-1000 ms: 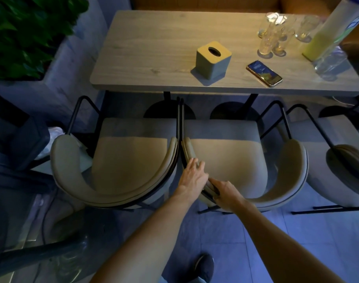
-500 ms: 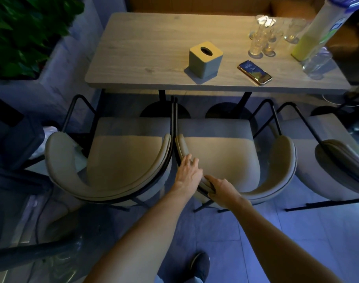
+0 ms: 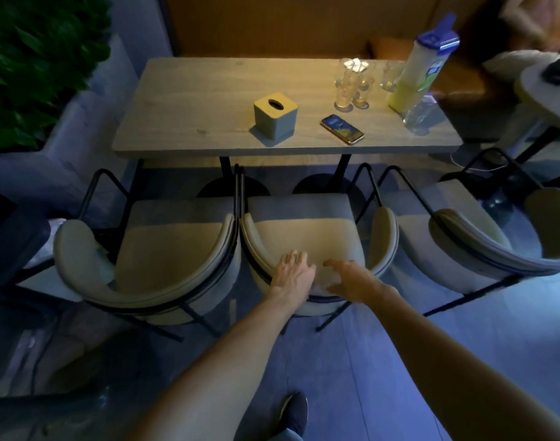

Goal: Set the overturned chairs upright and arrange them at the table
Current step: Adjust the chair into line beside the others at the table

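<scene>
Three beige chairs with black metal frames stand upright in a row along the near side of the wooden table [image 3: 192,128]: a left chair [image 3: 157,249], a middle chair [image 3: 304,230] and a right chair [image 3: 469,240]. My left hand [image 3: 293,272] lies flat on the middle chair's curved backrest, fingers spread. My right hand [image 3: 352,278] is just beside it on the same backrest, blurred, with its fingers loose and not wrapped around the rim.
On the table are a tissue box [image 3: 275,117], a phone [image 3: 341,128], several glasses [image 3: 352,87] and a tall jug [image 3: 422,65]. A planter with green leaves [image 3: 33,58] stands at the left and a round table [image 3: 546,87] at the right. My shoe [image 3: 293,412] is on the tiled floor.
Both hands have shifted right along the middle chair's backrest towards its centre. My right hand has loosened its grip on the rim. The view has pulled back from the table.
</scene>
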{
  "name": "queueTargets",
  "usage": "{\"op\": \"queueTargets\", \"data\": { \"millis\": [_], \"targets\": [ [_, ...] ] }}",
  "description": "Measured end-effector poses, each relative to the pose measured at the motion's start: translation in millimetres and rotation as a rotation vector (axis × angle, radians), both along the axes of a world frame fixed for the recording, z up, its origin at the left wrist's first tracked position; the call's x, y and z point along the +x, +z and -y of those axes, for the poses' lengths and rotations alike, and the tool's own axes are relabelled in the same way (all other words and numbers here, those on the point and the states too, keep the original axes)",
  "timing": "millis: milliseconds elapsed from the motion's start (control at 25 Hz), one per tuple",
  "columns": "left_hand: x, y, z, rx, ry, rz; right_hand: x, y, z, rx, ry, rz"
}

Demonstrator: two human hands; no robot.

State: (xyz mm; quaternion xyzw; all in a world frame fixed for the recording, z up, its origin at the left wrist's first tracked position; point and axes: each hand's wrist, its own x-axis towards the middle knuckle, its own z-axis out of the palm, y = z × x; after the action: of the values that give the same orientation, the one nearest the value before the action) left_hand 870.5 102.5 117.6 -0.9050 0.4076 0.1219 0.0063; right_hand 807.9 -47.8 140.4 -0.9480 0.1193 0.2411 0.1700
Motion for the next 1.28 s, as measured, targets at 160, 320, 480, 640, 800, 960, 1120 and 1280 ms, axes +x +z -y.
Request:
{"op": "queueTargets", "data": {
  "millis": [160,320,480,640,800,960,1120,1280],
  "targets": [
    [-28,26,21,-0.053,-0.027,-0.033,-49,30,18,-0.024,-0.1,0.073],
    [-66,52,65,-0.045,-0.101,-0.092,-99,55,57,-0.081,-0.165,0.118],
    [-91,72,127,-0.11,-0.178,-0.093,-132,67,123,-0.163,-0.23,0.086],
    [-111,82,215,-0.102,-0.218,-0.073,-153,70,218,-0.146,-0.252,0.074],
    [-124,79,306,-0.092,-0.181,-0.096,-163,67,308,-0.143,-0.234,0.035],
    [-137,63,373,-0.073,-0.203,-0.135,-164,51,377,-0.129,-0.242,-0.034],
    [-125,36,423,-0.022,-0.212,-0.107,-149,26,433,-0.12,-0.225,-0.04],
    [-105,14,480,-0.008,-0.231,-0.088,-131,-6,484,-0.117,-0.188,-0.104]
  ]
}}
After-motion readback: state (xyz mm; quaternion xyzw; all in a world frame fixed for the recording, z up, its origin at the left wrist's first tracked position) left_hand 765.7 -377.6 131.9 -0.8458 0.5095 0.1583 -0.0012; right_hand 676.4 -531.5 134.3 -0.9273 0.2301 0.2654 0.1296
